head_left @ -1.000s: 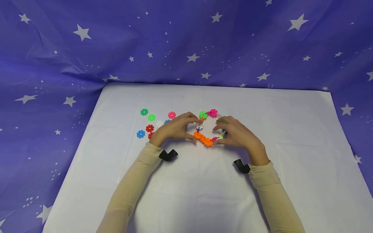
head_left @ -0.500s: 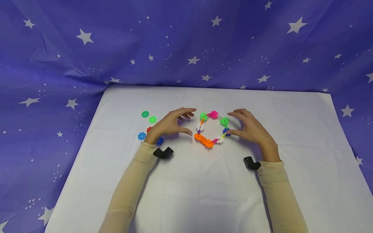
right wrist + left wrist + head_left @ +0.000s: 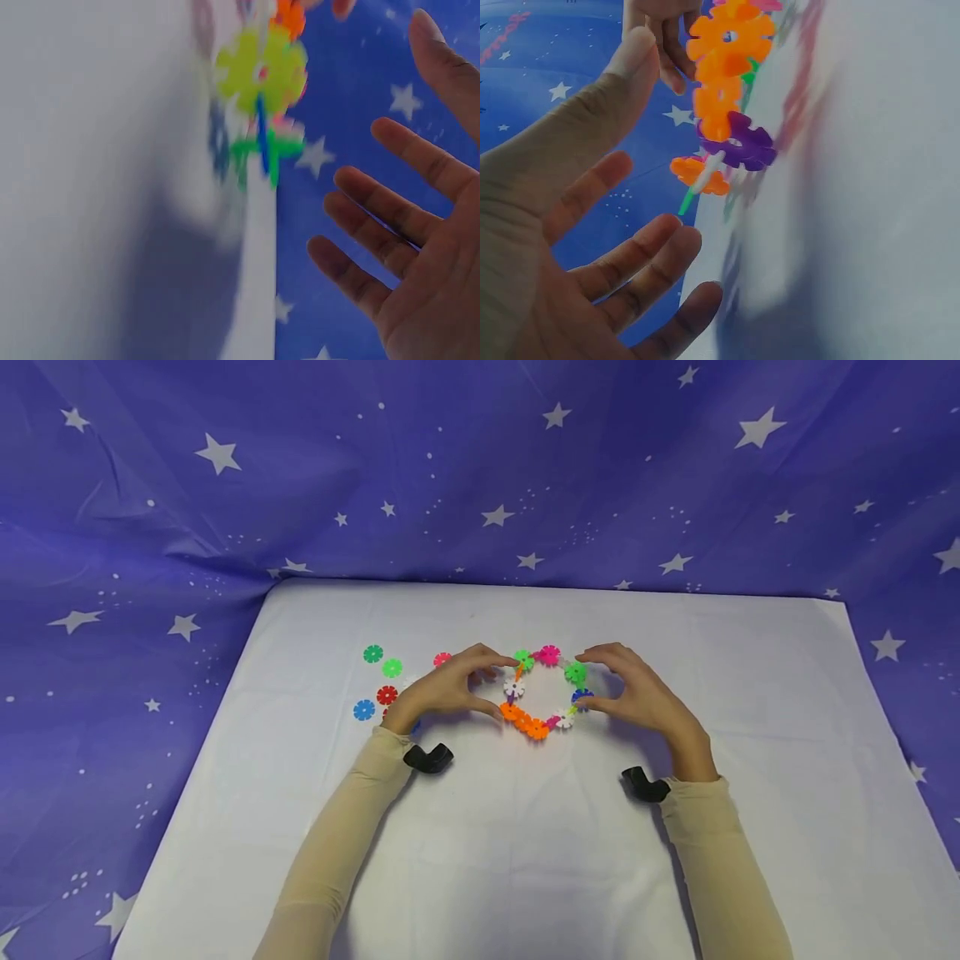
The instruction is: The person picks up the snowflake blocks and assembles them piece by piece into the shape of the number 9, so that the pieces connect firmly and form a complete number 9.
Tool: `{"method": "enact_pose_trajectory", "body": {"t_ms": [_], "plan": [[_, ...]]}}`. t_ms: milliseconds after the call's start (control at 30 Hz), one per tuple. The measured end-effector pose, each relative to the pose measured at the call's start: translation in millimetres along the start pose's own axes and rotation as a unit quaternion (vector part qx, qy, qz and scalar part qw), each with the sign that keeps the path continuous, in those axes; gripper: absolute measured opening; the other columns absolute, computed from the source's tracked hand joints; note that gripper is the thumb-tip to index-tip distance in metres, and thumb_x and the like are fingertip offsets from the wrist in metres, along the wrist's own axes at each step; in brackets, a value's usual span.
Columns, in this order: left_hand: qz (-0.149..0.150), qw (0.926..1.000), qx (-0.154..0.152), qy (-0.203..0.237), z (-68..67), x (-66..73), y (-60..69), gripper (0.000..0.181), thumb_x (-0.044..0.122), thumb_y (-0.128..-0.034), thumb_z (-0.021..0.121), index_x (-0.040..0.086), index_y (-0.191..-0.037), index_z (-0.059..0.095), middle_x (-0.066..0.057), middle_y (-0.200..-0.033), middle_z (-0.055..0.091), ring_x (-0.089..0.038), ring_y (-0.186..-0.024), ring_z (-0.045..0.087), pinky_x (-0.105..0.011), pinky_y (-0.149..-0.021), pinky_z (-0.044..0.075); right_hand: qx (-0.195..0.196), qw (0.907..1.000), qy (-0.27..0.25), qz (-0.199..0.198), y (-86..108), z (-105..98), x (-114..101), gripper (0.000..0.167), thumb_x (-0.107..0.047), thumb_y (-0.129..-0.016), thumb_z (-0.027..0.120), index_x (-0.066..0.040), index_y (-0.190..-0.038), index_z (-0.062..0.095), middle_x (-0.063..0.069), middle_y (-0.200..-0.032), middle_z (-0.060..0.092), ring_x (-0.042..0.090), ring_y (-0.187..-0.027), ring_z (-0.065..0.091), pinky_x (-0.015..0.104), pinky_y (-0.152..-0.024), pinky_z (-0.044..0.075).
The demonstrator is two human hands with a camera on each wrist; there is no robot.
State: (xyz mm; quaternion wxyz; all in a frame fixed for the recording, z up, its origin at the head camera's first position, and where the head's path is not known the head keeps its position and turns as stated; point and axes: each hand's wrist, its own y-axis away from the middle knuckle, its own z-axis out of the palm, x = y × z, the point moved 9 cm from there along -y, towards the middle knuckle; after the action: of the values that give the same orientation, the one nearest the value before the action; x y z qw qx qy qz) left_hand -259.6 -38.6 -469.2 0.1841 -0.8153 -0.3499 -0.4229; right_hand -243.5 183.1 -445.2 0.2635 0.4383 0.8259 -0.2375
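A ring of interlocked, notched plastic flower discs point(image 3: 536, 729) in orange, white, green, pink and blue lies on the white cloth. My left hand point(image 3: 438, 687) is at the ring's left side, thumb and fingers spread apart. In the left wrist view its fingers point(image 3: 682, 322) are apart from the orange and purple discs point(image 3: 739, 142). On the other side, my right hand point(image 3: 637, 689) has its thumb and fingertips at the green and blue discs. The right wrist view shows its fingers extended, beside a yellow disc point(image 3: 262, 71), with a gap between.
Several loose discs, among them a dark green one point(image 3: 372, 653) and a blue one point(image 3: 363, 710), lie left of the ring. My left forearm and hand partly cover some of them. A purple star-patterned cloth point(image 3: 495, 468) hangs behind the table point(image 3: 525, 860).
Both hands first moved outward from the ring. Since then the left hand has come back right toward it, and the right hand has shifted slightly left. The ring stays in nearly the same place.
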Motion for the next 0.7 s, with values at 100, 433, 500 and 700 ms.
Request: {"method": "enact_pose_trajectory", "body": {"t_ms": [100,433,500,700], "plan": [[-0.003,0.9999,0.011,-0.004,-6.0,-0.4,2.0,0.078,0.028,-0.0732,0.087,0.019,-0.142,0.052,-0.012,-0.130,0.052,-0.027,-0.112,0.057,-0.042,-0.095,0.047,-0.011,0.9998,-0.003,-0.018,3.1,11,-18,0.060,-0.021,-0.072,0.088,-0.006,-0.124,0.062,0.011,-0.128,0.058,0.030,-0.123,0.048,0.055,-0.107,0.037],[0.008,0.9996,-0.013,-0.023,7.4,4.8,-5.5,0.063,0.029,-0.0775,0.084,0.017,-0.135,0.060,-0.015,-0.143,0.044,-0.028,-0.123,0.048,-0.046,-0.098,0.046,-0.045,0.9971,0.038,-0.048,4.7,56,-47,0.033,-0.035,-0.075,0.085,-0.016,-0.098,0.071,-0.001,-0.106,0.068,0.022,-0.108,0.056,0.047,-0.098,0.039],[0.004,0.9995,-0.021,-0.025,12.9,4.8,-5.8,0.066,0.029,-0.0755,0.086,0.018,-0.135,0.060,-0.015,-0.144,0.043,-0.027,-0.127,0.046,-0.045,-0.099,0.045,-0.052,0.9964,0.050,-0.046,3.9,62,-46,0.033,-0.037,-0.075,0.085,-0.017,-0.097,0.070,-0.002,-0.103,0.068,0.022,-0.107,0.056,0.047,-0.097,0.040],[0.017,0.9983,-0.025,-0.050,20.4,6.8,-5.6,0.062,0.025,-0.0749,0.086,0.015,-0.131,0.063,-0.011,-0.136,0.050,-0.026,-0.129,0.046,-0.043,-0.110,0.038,-0.062,0.9952,0.062,-0.044,2.2,69,-45,0.029,-0.034,-0.078,0.083,-0.015,-0.098,0.071,-0.002,-0.100,0.069,0.023,-0.107,0.056,0.046,-0.097,0.041]]}}
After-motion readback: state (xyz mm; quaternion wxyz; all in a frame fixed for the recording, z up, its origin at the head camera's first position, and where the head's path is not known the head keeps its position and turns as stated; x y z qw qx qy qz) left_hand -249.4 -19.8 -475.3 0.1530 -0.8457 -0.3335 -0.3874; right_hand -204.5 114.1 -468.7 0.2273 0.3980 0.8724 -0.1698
